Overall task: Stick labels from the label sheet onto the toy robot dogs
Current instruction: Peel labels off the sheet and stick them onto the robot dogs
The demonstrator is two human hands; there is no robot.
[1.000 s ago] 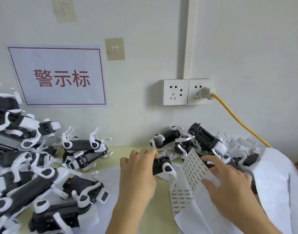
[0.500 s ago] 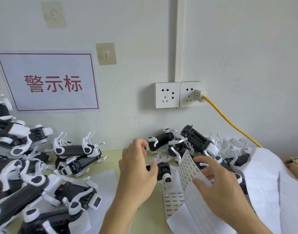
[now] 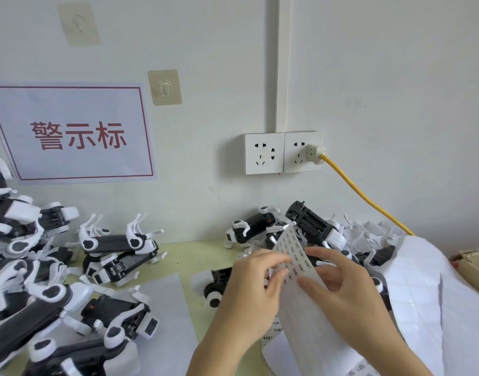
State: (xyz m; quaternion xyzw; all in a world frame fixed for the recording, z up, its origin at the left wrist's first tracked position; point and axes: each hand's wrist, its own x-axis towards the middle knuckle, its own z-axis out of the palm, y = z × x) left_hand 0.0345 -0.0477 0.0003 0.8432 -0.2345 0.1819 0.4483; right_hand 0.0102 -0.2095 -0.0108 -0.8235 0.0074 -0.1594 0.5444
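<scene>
The left hand (image 3: 256,289) has let go of the dog (image 3: 214,280) it was gripping half a second ago and moved right to the label sheet (image 3: 292,256), where its curled fingertips now pinch at a label near the sheet's upper edge; the freed dog lies on its side on the table (image 3: 189,253), just left of that hand. The right hand (image 3: 338,291) holds the sheet tilted up, thumb on its printed face and fingers behind. More dogs are heaped at left (image 3: 29,294) and behind the sheet (image 3: 311,226).
</scene>
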